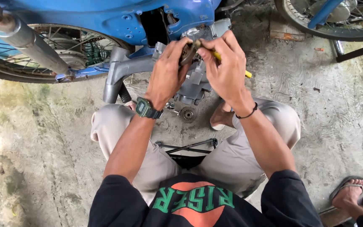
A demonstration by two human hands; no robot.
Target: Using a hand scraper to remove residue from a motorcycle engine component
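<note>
Both hands, left (pixel 167 73) and right (pixel 223 67), pinch a small rusty part (pixel 188 52) beside the blue motorbike (pixel 118 19); a slip could drop it onto the concrete floor (pixel 324 109).

A small round metal part (pixel 187 54), dark and rusty brown, sits pinched between the fingertips of the left hand (pixel 167 75) and the right hand (pixel 225 67), partly hidden by them. A tool with a yellow handle (pixel 248 74) lies in the right hand, its handle end poking out past the palm's outer edge.
</note>
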